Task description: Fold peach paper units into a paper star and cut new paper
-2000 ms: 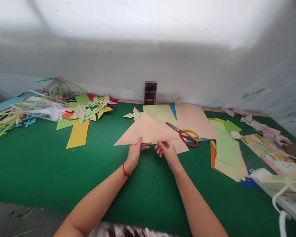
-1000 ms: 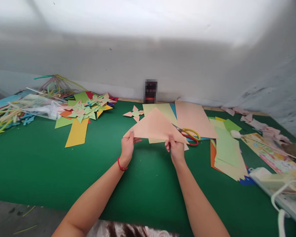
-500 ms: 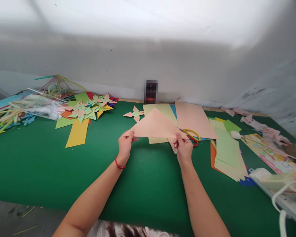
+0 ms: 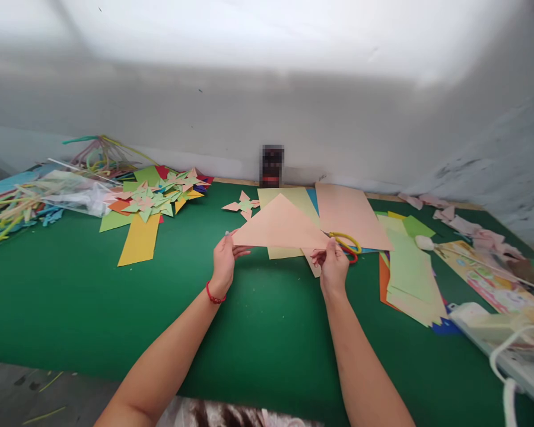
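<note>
Between my hands is a peach sheet of paper (image 4: 279, 224) folded into a triangle, its point facing away from me and its long edge towards me. My left hand (image 4: 225, 260) pinches the left corner between thumb and fingers. At the right corner, my right hand (image 4: 333, 264) grips the paper the same way. Behind the triangle lie a pale yellow sheet (image 4: 289, 253) and a larger peach sheet (image 4: 353, 216). Scissors with yellow and red handles (image 4: 349, 242) rest just beyond my right hand, partly covered. A folded paper star (image 4: 244, 206) sits beyond my left hand.
Folded paper pieces (image 4: 153, 198) are heaped at the back left, beside tangled coloured strips (image 4: 15, 210). A yellow paper strip (image 4: 140, 240) lies before the heap. On the right are green sheets (image 4: 413, 273), a power strip (image 4: 511, 356) and a white cable (image 4: 485, 258). A wall stands behind the green table (image 4: 93, 308).
My fingers have shifted slightly outward at both corners, and the thumbs now cover less of the paper. The folded triangle stays in nearly the same place.
</note>
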The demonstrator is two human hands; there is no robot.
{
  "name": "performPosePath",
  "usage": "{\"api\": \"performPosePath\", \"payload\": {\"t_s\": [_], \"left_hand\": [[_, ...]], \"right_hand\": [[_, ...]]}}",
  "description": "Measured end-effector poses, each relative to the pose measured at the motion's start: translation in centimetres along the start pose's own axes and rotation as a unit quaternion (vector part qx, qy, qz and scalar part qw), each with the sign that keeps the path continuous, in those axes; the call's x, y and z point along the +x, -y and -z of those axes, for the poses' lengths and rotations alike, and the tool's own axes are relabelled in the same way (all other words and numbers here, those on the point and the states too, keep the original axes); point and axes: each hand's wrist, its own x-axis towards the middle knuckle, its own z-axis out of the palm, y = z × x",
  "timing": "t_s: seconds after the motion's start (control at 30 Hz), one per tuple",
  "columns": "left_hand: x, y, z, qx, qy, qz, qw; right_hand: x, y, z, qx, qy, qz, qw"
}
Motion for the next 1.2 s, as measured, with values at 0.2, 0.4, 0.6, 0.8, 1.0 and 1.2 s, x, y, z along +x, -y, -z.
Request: {"api": "performPosePath", "payload": {"t_s": [0.2,0.4,0.6,0.8,1.0,1.2], "left_hand": [[0.3,0.0,0.1,-0.039,0.016,0.047,0.998],[1.1,-0.9,1.2,0.018,0.108,0.088,0.990],[1.3,-0.4,1.4,0.128,0.184,0.133,0.965],[0.7,-0.2,1.1,0.157,0.266,0.148,0.940],[-0.2,0.3,0.3,0.155,0.292,0.121,0.936],[-1.8,1.1,-0.7,0.178,0.352,0.134,0.909]], "right_hand": [[0.2,0.1,0.4,0.000,-0.009,0.012,1.000],[1.4,0.5,1.7,-0.048,0.006,0.006,0.999],[2.3,0.6,2.8,-0.067,-0.005,0.022,0.997],[2.0,0.9,2.5,-0.073,-0.019,0.014,0.997],[1.3,0.3,1.8,-0.121,0.088,-0.049,0.988],[1.2,-0.5,2.0,-0.167,0.139,-0.112,0.970]]}}
